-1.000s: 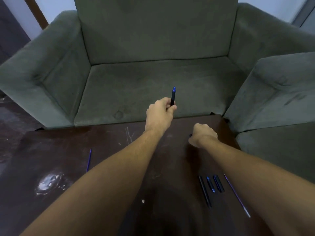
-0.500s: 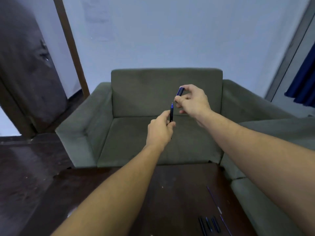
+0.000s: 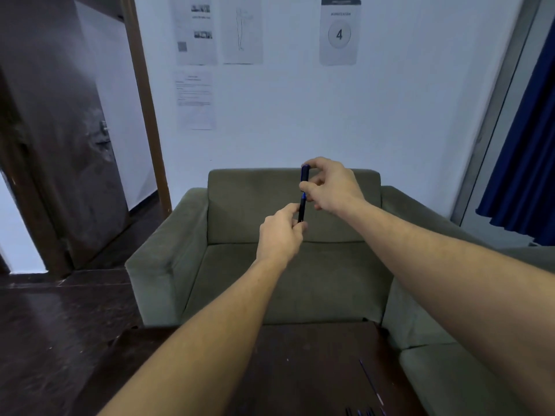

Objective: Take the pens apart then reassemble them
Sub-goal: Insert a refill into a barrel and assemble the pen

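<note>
Left hand: the left hand [image 3: 280,235] is up in front of the chair, fingers and thumb curled round the bottom of the slim black plastic lower pen piece [image 3: 301,212], which stands nearly upright.
Right hand: the right hand [image 3: 332,184] is just above, thumb and forefinger pinching the short dark-blue tubular upper pen piece [image 3: 305,174]. Its other fingers are loosely bent behind.
Where the pen is: in mid-air between the two hands, both pieces in one line, with a blue band showing where they meet (the thumb covers the joint, so I cannot tell how far one sits in the other).
Behind: a grey-green fabric armchair [image 3: 330,283], with the pen level with its backrest.
Table: the dark brown wooden table [image 3: 300,370] sits low in view, under the forearms.
On the table: a thin blue-violet pen refill [image 3: 371,383] lies near the right edge. A few small dark pen parts [image 3: 360,412] lie side by side at the very bottom, cut off by the frame.
Wall: white, with printed paper sheets [image 3: 196,85] and a sign bearing a 4 [image 3: 339,34].
</note>
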